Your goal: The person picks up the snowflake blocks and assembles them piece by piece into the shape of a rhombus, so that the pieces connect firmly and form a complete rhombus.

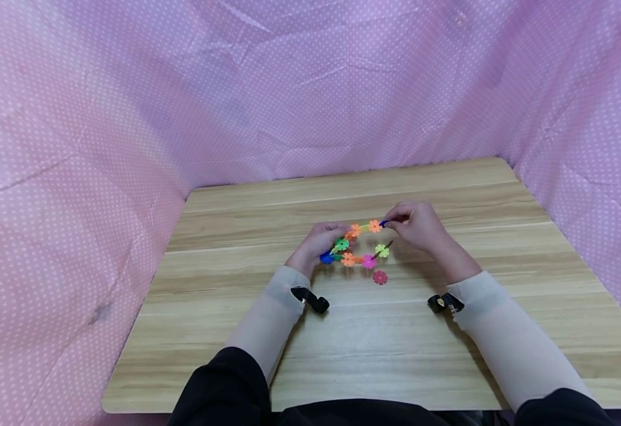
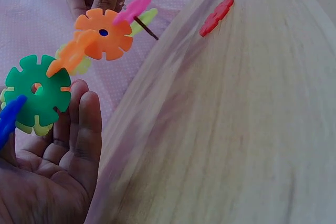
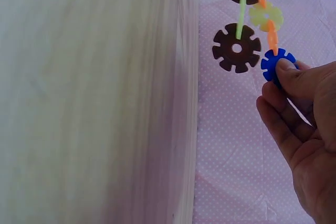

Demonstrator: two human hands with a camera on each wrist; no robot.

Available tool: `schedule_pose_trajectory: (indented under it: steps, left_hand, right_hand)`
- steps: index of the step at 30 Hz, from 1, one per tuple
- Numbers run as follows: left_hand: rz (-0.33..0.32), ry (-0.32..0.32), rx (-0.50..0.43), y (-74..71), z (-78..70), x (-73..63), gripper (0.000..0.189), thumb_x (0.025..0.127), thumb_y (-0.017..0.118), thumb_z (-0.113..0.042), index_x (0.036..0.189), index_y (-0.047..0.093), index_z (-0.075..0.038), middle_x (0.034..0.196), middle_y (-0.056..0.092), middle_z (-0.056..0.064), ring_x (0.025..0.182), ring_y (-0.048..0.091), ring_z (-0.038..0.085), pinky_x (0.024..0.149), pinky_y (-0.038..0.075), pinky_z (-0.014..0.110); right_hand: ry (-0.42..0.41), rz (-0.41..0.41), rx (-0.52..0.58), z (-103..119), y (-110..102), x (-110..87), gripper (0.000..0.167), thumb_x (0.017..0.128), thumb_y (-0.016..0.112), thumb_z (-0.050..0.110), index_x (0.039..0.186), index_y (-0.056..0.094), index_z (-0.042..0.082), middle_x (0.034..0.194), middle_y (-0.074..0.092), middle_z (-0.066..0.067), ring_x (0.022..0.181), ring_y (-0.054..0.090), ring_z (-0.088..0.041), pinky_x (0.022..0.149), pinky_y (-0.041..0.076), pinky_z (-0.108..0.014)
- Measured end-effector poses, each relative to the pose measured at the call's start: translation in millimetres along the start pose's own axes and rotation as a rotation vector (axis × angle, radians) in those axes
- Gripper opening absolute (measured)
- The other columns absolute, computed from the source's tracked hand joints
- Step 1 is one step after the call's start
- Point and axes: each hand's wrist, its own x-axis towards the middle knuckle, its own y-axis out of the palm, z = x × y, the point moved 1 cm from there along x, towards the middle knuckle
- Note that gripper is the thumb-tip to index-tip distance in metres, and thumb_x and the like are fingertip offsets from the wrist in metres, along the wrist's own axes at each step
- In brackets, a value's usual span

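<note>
A chain of notched plastic snowflake discs (image 1: 348, 259), joined edge to edge in an open loop, is held up over the table. My left hand (image 1: 319, 244) grips its left side; in the left wrist view a green disc (image 2: 38, 90) and part of a blue one (image 2: 9, 119) lie over the palm and hide the thumb. With thumb and fingers, my right hand (image 1: 419, 226) pinches a blue disc (image 3: 273, 65) at the far end, next to an orange disc (image 1: 375, 226). A dark brown disc (image 3: 236, 48) forms the other end, slotted to a yellow-green disc (image 1: 382, 251).
One loose red disc (image 1: 380, 277) lies on the wooden table (image 1: 374, 349), just in front of the chain. Pink dotted cloth (image 1: 310, 89) hangs behind the table and along its sides. Each wrist carries a strapped black camera (image 1: 310, 300).
</note>
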Motion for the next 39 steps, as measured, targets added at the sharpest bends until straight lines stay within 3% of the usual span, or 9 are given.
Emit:
schedule_pose_trajectory:
  steps: [4,11,19,22,26,32,36,39]
  left_hand:
    - [-0.014,0.029,0.044,0.9,2.2,0.9,0.028,0.105,0.066,-0.023,0.12,0.076,-0.003,0.125,0.072,0.006,0.106,0.066,0.015,0.095,0.055,0.031]
    - [-0.014,0.009,-0.013,2.8,3.2,0.5,0.027,0.106,0.065,-0.02,0.121,0.074,0.0,0.117,0.075,0.011,0.088,0.072,0.015,0.084,0.059,0.029]
    - [-0.041,0.029,0.056,3.4,2.1,0.1,0.025,0.104,0.068,-0.024,0.117,0.078,-0.005,0.119,0.074,0.004,0.101,0.067,0.014,0.092,0.054,0.03]
    - [-0.028,0.025,0.021,3.8,1.8,0.1,0.027,0.105,0.066,-0.022,0.12,0.076,-0.003,0.117,0.074,0.007,0.097,0.069,0.016,0.089,0.056,0.03]
    - [-0.001,-0.004,-0.08,3.7,2.1,0.4,0.03,0.107,0.063,-0.02,0.128,0.072,0.0,0.12,0.074,0.015,0.095,0.073,0.02,0.089,0.06,0.034]
    - [0.003,-0.031,-0.073,2.1,2.7,0.2,0.033,0.108,0.059,-0.023,0.135,0.069,-0.006,0.128,0.072,0.01,0.103,0.072,0.017,0.092,0.058,0.031]
    - [0.027,-0.052,-0.155,3.2,1.9,0.6,0.033,0.108,0.059,-0.021,0.135,0.068,-0.003,0.115,0.076,0.015,0.095,0.075,0.023,0.085,0.062,0.034]
    - [0.03,-0.062,-0.206,3.8,1.2,1.3,0.029,0.105,0.064,-0.019,0.128,0.071,-0.002,0.103,0.076,0.01,0.086,0.074,0.019,0.077,0.062,0.03]
  right_hand:
    - [-0.048,-0.003,-0.063,0,2,-0.6,0.013,0.087,0.081,-0.006,0.091,0.082,0.007,0.088,0.077,-0.008,0.077,0.071,-0.02,0.07,0.058,-0.034]
    - [-0.117,-0.05,-0.122,2,5,-2.1,0.015,0.084,0.082,-0.008,0.087,0.081,0.007,0.084,0.076,-0.004,0.075,0.072,-0.019,0.069,0.06,-0.039]
    - [-0.247,-0.087,-0.24,8,7,-1.3,0.016,0.081,0.083,-0.011,0.082,0.079,0.005,0.08,0.075,-0.005,0.071,0.073,-0.025,0.067,0.062,-0.042]
    - [-0.295,-0.107,-0.27,8,9,-0.7,0.016,0.08,0.083,-0.011,0.081,0.079,0.005,0.079,0.075,-0.005,0.071,0.073,-0.026,0.067,0.063,-0.043]
    - [-0.23,-0.156,-0.19,7,10,-1.9,0.019,0.081,0.082,-0.013,0.082,0.08,0.007,0.082,0.076,-0.004,0.074,0.074,-0.025,0.066,0.062,-0.042]
    - [-0.109,-0.205,-0.096,8,9,-3.2,0.022,0.083,0.081,-0.011,0.085,0.081,0.01,0.086,0.077,-0.001,0.078,0.074,-0.02,0.067,0.06,-0.032]
    - [-0.068,-0.169,-0.069,7,7,-2.5,0.02,0.085,0.082,-0.009,0.088,0.081,0.01,0.089,0.077,-0.002,0.08,0.073,-0.019,0.069,0.058,-0.022]
    - [-0.035,-0.127,-0.003,6,5,-1.6,0.017,0.087,0.081,-0.008,0.091,0.081,0.009,0.092,0.078,-0.005,0.081,0.073,-0.021,0.07,0.057,-0.019]
